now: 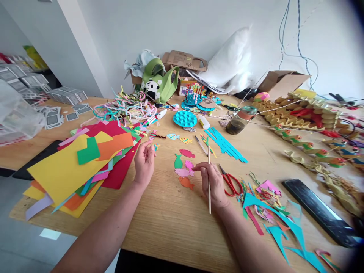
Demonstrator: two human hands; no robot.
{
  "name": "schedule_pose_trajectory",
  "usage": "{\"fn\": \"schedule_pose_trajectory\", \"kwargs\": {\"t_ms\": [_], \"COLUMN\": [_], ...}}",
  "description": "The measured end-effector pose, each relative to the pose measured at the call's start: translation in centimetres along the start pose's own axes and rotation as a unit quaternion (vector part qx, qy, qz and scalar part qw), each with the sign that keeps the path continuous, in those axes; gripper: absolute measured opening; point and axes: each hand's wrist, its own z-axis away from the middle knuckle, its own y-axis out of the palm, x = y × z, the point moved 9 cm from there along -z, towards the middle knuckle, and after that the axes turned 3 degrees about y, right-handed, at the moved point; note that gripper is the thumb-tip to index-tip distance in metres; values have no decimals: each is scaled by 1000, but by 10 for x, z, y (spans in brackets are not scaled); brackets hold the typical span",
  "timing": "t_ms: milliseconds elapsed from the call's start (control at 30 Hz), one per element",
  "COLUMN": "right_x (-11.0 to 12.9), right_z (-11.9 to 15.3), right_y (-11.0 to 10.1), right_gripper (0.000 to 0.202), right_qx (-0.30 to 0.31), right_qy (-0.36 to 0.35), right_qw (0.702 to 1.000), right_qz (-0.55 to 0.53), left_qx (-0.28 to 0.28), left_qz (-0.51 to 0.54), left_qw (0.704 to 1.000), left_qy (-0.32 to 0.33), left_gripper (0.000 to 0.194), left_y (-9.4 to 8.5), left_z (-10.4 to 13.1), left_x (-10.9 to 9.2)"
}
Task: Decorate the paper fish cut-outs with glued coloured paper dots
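My right hand (212, 184) grips a thin pale wooden stick (209, 189), held nearly upright, with the forefinger stretched toward the paper fish. Just left of that finger lie cut-out fish: magenta (189, 165), light pink (182, 172), orange (186, 183), green (178, 161) and dark pink (187, 153). My left hand (144, 161) is raised over the table with its fingers curled together; what they hold, if anything, is hidden. A small blue and yellow fish (156, 146) shows beside its fingertips; I cannot tell whether they touch. Red-handled scissors (231, 184) lie right of my right hand.
Coloured paper sheets (62, 163) are piled at left. Decorated fish (185, 140), a pen (200, 145), blue strips (226, 146) and a blue disc (184, 119) lie ahead. Paper scraps (273, 208), a phone (318, 210), a jar (241, 120) and egg cartons (301, 110) occupy the right.
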Motion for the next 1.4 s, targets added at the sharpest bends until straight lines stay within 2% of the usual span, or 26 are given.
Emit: {"fn": "schedule_pose_trajectory", "kwargs": {"t_ms": [267,433,533,667,767,867,933,1067,1233,1400], "right_x": [9,5,7,9,11,11,9,5,6,3], "right_z": [4,6,7,7,6,6,6,7,8,9], "right_y": [-3,-7,-7,-7,-8,-7,-5,-1,4,8], "right_gripper": [23,22,20,20,23,26,28,25,19,17], "right_qx": [1,-23,-24,-25,-30,-30,-26,-16,0,11], "right_qy": [-63,-76,-91,-91,-88,-76,-54,-12,-1,19], "right_qw": [998,997,996,996,996,997,998,999,998,997], "right_qz": [-11,-4,0,-4,-8,-10,-12,-39,-63,-76], "left_qx": [-37,-39,-20,58,116,130,130,99,47,45], "left_qz": [-20,-37,-51,-73,-96,-125,-168,-233,-237,-233], "left_qw": [999,998,998,995,988,982,975,966,969,970], "left_qy": [21,22,21,28,39,55,70,61,57,52], "left_gripper": [34,29,28,25,26,28,30,29,32,32], "left_y": [-8,-4,3,10,-2,-27,-43,-66,-76,-77], "left_z": [-1,1,3,9,27,57,80,109,110,108], "left_x": [0,2,-2,-20,-40,-51,-49,-28,-20,-25]}}
